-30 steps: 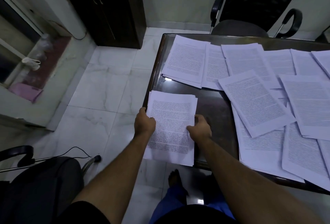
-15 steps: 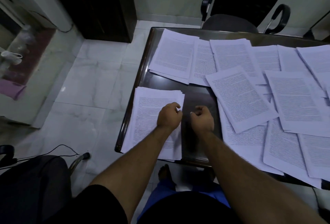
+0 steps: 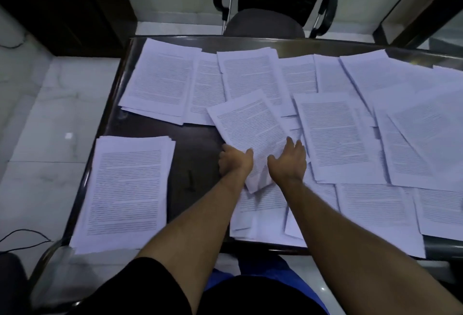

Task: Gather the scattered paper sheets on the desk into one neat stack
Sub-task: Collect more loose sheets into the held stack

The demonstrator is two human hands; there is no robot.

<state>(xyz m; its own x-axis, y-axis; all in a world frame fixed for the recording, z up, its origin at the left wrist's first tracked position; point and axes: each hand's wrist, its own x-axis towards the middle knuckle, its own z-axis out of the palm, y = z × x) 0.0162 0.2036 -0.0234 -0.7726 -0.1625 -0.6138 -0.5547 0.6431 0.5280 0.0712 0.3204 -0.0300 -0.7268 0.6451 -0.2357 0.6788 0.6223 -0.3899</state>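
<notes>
A gathered stack of printed sheets (image 3: 125, 189) lies at the desk's near left corner, overhanging the edge. Several loose printed sheets (image 3: 333, 136) cover the middle, far side and right of the dark desk (image 3: 193, 179), overlapping one another. A tilted bundle of sheets (image 3: 248, 129) sits in the middle. My left hand (image 3: 235, 163) grips its lower left edge, thumb on top. My right hand (image 3: 289, 161) holds its lower right side with fingers spread over the paper. The bundle's near corner hangs between my wrists.
A black office chair (image 3: 265, 22) stands behind the desk's far edge. A dark cabinet (image 3: 62, 6) is at the far left on the white tiled floor. Another chair's armrest (image 3: 47, 262) and a cable (image 3: 22, 238) lie at the near left.
Both hands left the gathered stack at the left and moved right to the middle of the desk, where they took hold of the tilted bundle. The camera view shifted right.
</notes>
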